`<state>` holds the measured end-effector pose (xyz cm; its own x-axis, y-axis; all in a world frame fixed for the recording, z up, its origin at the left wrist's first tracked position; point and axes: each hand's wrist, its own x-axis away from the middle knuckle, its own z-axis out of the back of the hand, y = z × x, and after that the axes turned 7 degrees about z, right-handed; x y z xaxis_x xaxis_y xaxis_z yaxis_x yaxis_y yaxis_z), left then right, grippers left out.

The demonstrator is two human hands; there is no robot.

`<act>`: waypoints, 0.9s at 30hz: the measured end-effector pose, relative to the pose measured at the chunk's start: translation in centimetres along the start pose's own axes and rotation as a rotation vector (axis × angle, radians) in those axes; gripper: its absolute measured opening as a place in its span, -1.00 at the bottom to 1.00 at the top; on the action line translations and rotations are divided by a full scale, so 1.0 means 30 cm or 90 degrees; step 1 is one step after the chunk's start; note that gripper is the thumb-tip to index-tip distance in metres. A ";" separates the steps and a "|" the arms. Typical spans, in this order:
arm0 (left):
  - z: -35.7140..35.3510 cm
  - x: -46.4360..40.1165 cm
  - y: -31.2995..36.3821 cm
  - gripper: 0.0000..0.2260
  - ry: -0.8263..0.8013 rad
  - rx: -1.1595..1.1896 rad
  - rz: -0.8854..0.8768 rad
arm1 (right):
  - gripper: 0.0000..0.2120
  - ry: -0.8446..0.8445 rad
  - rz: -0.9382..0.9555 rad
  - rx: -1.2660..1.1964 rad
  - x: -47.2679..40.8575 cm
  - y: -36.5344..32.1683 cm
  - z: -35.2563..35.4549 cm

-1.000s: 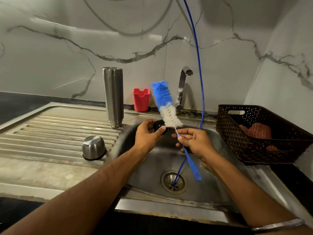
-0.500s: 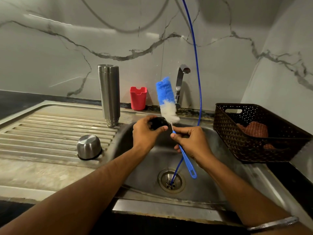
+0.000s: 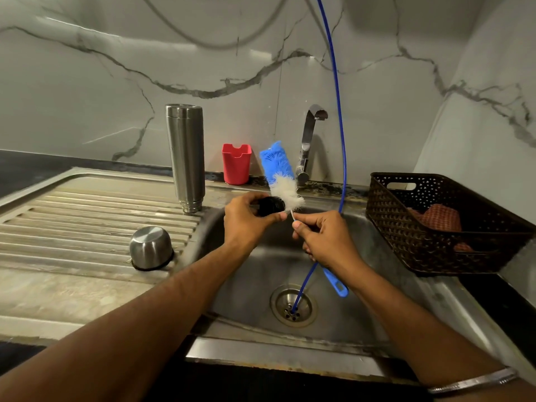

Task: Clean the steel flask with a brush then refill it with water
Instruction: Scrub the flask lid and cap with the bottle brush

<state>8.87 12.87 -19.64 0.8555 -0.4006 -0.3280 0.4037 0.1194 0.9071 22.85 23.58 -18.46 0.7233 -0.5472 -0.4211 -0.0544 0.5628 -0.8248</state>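
Observation:
The steel flask [image 3: 186,158] stands upside down on the ribbed drainboard, left of the sink basin [image 3: 255,288]. Its steel cap cup [image 3: 150,248] lies upturned nearer me on the drainboard. Over the basin my left hand [image 3: 249,220] grips a small black stopper lid [image 3: 271,205]. My right hand [image 3: 324,237] holds the blue handle of the bottle brush [image 3: 280,175], whose blue and white bristles point up and lean against the black lid.
A steel tap [image 3: 309,143] rises behind the basin. A thin blue hose [image 3: 342,158] hangs from above down into the drain [image 3: 293,307]. A red plastic holder [image 3: 236,163] stands at the wall. A dark perforated basket [image 3: 429,224] with cloths sits on the right.
My right hand slid up the brush handle toward the bristles, and the white bristles moved against the black lid. The view shifted slightly.

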 end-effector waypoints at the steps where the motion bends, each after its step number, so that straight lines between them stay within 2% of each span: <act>1: -0.002 0.004 0.001 -0.45 -0.014 -0.004 -0.009 | -0.78 0.002 -0.002 0.000 -0.002 0.001 0.002; 5: -0.001 0.010 0.000 -0.43 -0.025 -0.022 -0.034 | -0.78 -0.012 -0.013 -0.004 -0.004 -0.002 -0.002; 9: -0.001 -0.003 -0.005 -0.45 0.002 0.005 -0.001 | -0.78 -0.033 -0.015 0.008 0.003 -0.005 -0.007; 15: -0.003 -0.001 -0.008 -0.43 -0.030 -0.020 -0.027 | -0.79 -0.019 -0.003 0.031 0.000 -0.008 -0.006; 22: -0.024 -0.018 -0.042 -0.55 -0.036 0.051 0.063 | -0.81 -0.017 0.005 0.061 -0.008 -0.006 -0.010; 27: -0.014 -0.014 -0.035 -0.48 -0.052 -0.024 -0.032 | -0.81 -0.029 0.020 0.093 -0.009 -0.006 -0.008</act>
<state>8.22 13.29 -20.56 0.8051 -0.4793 -0.3493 0.4591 0.1307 0.8787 22.49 23.49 -18.28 0.7537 -0.5008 -0.4256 0.0204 0.6650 -0.7465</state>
